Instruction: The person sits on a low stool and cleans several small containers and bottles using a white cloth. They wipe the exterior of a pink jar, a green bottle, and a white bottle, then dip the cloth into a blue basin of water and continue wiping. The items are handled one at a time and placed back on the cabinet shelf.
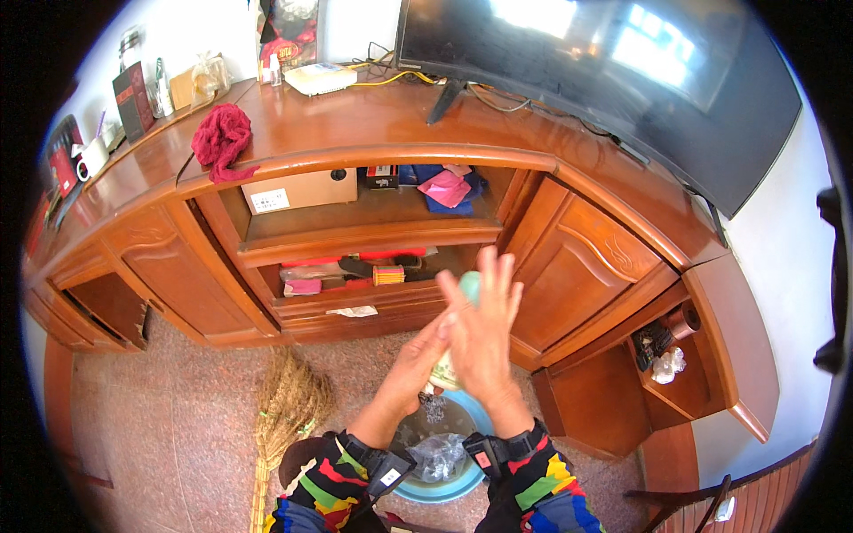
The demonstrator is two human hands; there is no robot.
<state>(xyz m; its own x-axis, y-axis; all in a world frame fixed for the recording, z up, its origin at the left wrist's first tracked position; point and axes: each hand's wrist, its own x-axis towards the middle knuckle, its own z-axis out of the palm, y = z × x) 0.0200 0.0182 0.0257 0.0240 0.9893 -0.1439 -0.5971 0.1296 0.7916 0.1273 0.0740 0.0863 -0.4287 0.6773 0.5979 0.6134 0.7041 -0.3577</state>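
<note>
Before me, my left hand (421,360) holds the lower part of a pale green and white object (446,373), perhaps a bottle or shoe; the hands hide most of it. Flat against its side lies my right hand (485,326), fingers spread and blurred, with the green end showing between thumb and fingers. A dark, bristly or patterned bit shows beneath my left hand. Under both hands stands a light blue basin (426,496) of murky water, with a crumpled clear plastic bag (438,457) in it.
A straw broom (291,393) lies left of the basin on the stone floor. Ahead stands a wooden cabinet (373,234) with open shelves. A red cloth (223,136), a white router (321,78) and a television (600,86) are on top. A corner shelf (706,380) stands at the right.
</note>
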